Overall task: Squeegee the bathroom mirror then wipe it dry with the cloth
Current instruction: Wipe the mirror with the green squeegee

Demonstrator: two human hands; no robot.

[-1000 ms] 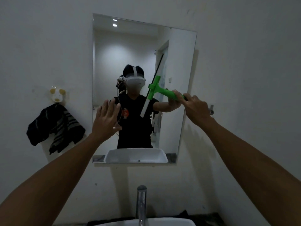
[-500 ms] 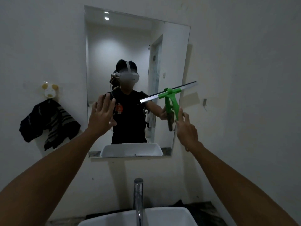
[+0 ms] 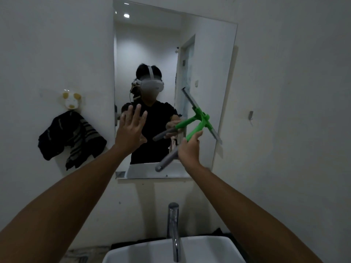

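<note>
The rectangular mirror (image 3: pixel 207 44) hangs on the white wall above the basin. My right hand (image 3: pixel 189 149) is shut on the handle of a green squeegee (image 3: pixel 197 129) with a grey grip end. Its blade lies slanted against the lower right part of the glass, running from upper left down to lower right. My left hand (image 3: pixel 131 130) is raised near the mirror's left edge, fingers spread, holding nothing. A dark striped cloth (image 3: pixel 70 137) hangs from a hook on the wall left of the mirror.
A white basin (image 3: pixel 214 249) with a chrome tap (image 3: pixel 173 228) sits below the mirror. A small wall hook holder (image 3: pixel 71 100) carries the cloth. A small fitting (image 3: pixel 251 115) is on the wall at the right. The mirror reflects a person wearing a headset.
The squeegee blade has turned from nearly level to a steep slant and dropped lower on the glass. My right hand moved down and left. My left hand stayed raised and open.
</note>
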